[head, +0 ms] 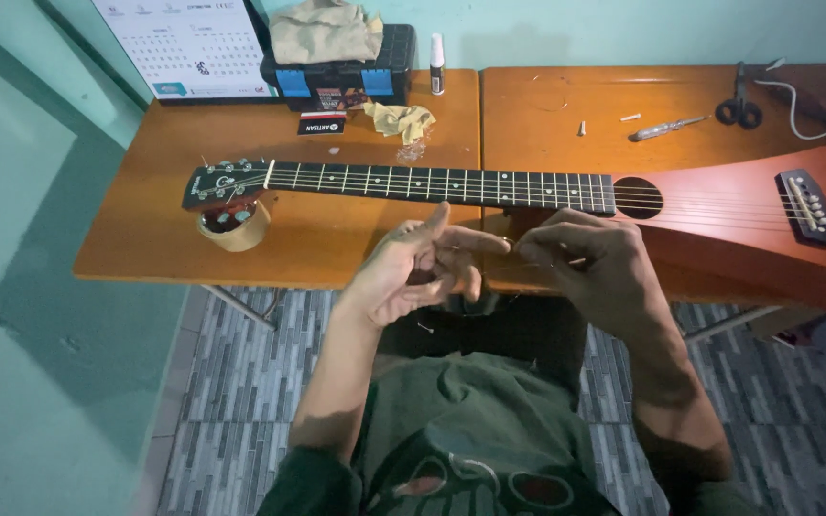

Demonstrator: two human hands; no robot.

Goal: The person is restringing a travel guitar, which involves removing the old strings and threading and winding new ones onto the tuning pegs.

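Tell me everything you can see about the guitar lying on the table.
The small reddish-brown wooden guitar lies flat, face up, across two orange-brown wooden tables, headstock to the left. Its body is narrow and wedge-shaped, with a round sound hole and a dark bridge near the right end. The dark fretboard carries pale dot markers and strings. The black headstock, with silver tuners, rests on a roll of tan tape. The left hand and right hand hover just in front of the neck; contact cannot be told.

Bare forearms extend from a dark green short-sleeved T-shirt (a printed graphic in red and pale tones across its chest), worn over dark trousers.
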